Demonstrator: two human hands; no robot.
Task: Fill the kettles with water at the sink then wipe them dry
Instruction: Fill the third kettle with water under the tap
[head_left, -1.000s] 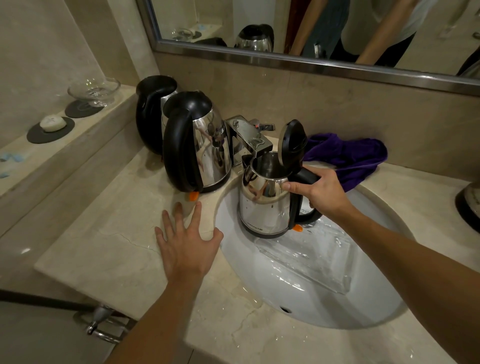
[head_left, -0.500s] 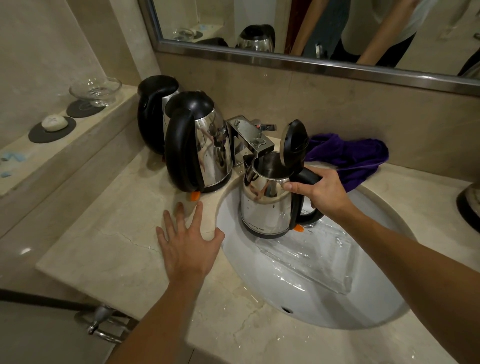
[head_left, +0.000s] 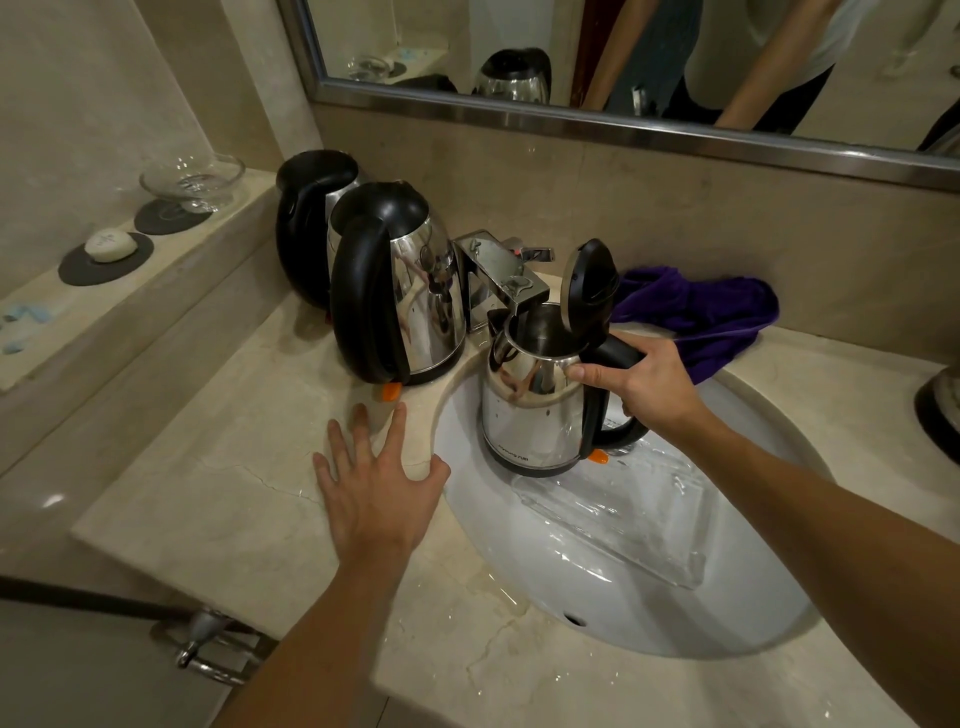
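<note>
Holding under the tap (head_left: 506, 280): one small steel kettle (head_left: 530, 410), lid (head_left: 592, 286) hinged up, mouth directly beneath the spout, body raised over the white sink (head_left: 623, 587). Right hand (head_left: 647, 384) wraps the black handle, fingers (head_left: 587, 373) curled round it with the forefinger against the rim. Left hand (head_left: 376, 488) lies flat on the table (head_left: 218, 499) at the basin edge, fingers spread and gripping nothing. Change over the last second: almost none; kettle, both hands and lid sit as they did, only the view drifting slightly. Whether water is running cannot be told. Judged meaning: filling of this kettle is in progress or about to start, wiping not yet reached. Also present: large kettle (head_left: 410, 291) and another dark kettle (head_left: 311, 223) standing on the table left of the tap, lids down; purple cloth (head_left: 711, 312) heaped behind the sink, near the right hand, likely for drying.
</note>
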